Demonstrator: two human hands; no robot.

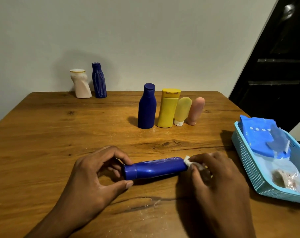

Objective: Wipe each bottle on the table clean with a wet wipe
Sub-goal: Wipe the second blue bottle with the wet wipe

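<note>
Wood table (60, 134), grain and knots visible, white crumbs near front edge; plain grey wall (145, 31) behind, dark door (274, 74) right. Blue bottle (154, 167) lies sideways near front. Left hand (94, 177) pinches its cap; right hand (218, 177) presses wipe (188, 161) on its base. Six more bottles upright farther back. Blue basket (249, 162) at right edge.

A home room, by the look: a wooden table (60, 127) against a plain wall (145, 31), holding toiletry bottles (168, 108).
</note>
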